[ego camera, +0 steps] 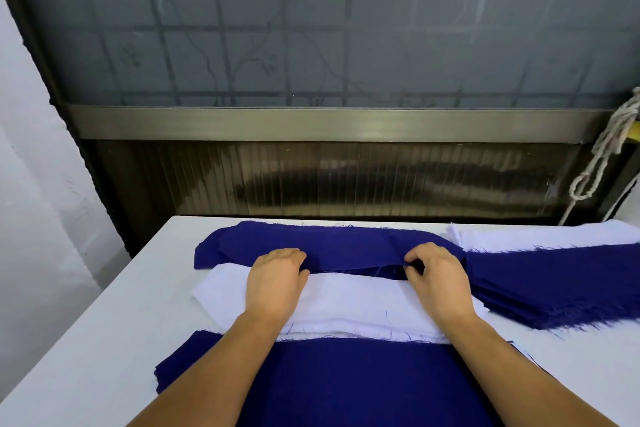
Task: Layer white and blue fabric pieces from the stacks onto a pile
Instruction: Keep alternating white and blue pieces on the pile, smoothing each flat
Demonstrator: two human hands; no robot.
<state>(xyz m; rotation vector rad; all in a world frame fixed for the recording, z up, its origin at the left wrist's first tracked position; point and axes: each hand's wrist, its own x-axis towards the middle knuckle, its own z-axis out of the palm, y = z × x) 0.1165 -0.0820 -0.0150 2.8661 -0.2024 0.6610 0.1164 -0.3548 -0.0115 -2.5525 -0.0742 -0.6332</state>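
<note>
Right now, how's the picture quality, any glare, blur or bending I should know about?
Head view: even, soft light with only faint shadows under the hands; both hands and the blue strip are sharp; mild sheen on the metal window rail; wide-angle bending bows the table edge and the rail near the frame edges.

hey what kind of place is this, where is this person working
Probably a small sewing or garment cutting workshop. Raw-edged blue fabric pieces and white pieces sit stacked on a plain white worktable, and both hands handle a blue piece on the pile.
</note>
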